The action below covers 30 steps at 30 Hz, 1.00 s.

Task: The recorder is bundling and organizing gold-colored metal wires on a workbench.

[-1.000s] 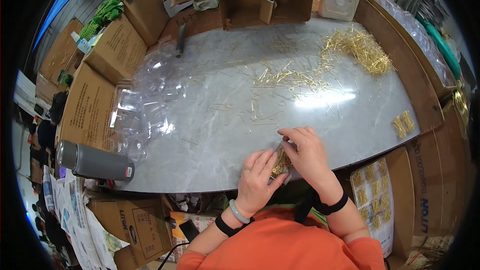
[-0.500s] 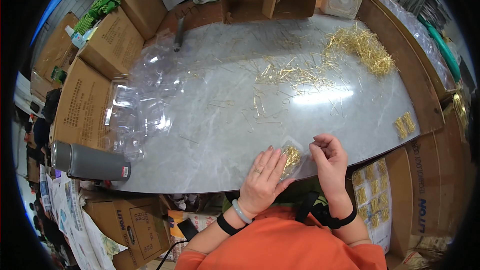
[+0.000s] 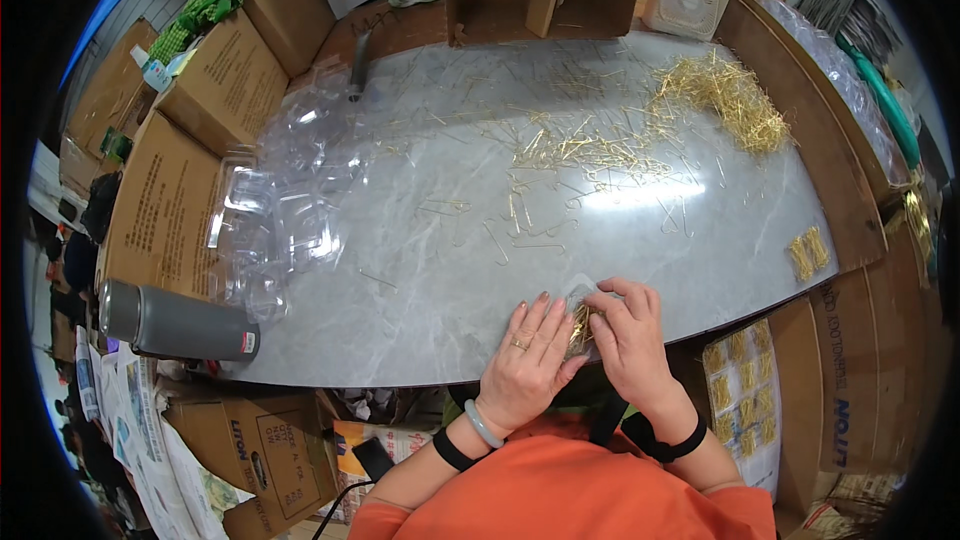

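Note:
A small clear plastic pack filled with gold wire hooks lies at the table's near edge, between my hands. Straight fingers of my left hand rest across its left side, with the thumb on the near side, holding it. My right hand has bent fingers and thumb closed on the pack's right edge. Both hands partly cover the pack, so I cannot tell whether its lid is closed.
Loose gold hooks lie scattered mid-table, with a big heap at the far right. Clear plastic shells and a grey bottle stand at the left. Two filled packs sit at the right edge; several more lie below.
My right hand has moved left and down, from beside the pack onto its right edge. My left hand stays on the pack.

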Motion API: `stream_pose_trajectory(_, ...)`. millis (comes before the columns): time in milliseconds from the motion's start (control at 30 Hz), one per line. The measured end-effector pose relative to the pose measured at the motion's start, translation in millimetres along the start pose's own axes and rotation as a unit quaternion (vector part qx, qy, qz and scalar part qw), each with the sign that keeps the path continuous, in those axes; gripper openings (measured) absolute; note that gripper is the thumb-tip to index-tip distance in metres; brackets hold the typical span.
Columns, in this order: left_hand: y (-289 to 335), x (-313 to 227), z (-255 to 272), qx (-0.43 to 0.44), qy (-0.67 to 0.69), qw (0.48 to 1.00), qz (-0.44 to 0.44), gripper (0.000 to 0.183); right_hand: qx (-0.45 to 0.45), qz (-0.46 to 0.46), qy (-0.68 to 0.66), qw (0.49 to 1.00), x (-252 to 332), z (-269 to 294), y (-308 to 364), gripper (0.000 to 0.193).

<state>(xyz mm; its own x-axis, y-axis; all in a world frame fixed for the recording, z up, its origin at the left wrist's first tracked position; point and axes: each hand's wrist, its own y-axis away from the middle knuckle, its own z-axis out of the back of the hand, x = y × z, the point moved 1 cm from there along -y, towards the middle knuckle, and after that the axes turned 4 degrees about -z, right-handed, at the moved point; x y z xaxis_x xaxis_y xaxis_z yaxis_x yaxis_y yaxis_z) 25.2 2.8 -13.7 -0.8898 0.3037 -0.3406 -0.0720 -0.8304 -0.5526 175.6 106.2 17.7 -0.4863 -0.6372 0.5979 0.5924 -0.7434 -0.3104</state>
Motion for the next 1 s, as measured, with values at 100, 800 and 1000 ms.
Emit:
stream_pose_trajectory(100,-1,0,0,-0.006,0.01,1.0,0.005,0.046,0.013,-0.002,-0.016,1.0,-4,4,-1,0.034)
stream_pose_trajectory(800,4,-3,-10,0.014,-0.066,0.997,-0.026,0.043,0.194,0.253,0.073,0.945,77,21,-101,0.051)
stream_pose_trajectory(1000,16,4,-18,0.074,-0.035,0.997,-0.015,0.045,0.293,0.492,0.156,0.805,115,-140,-153,0.069)
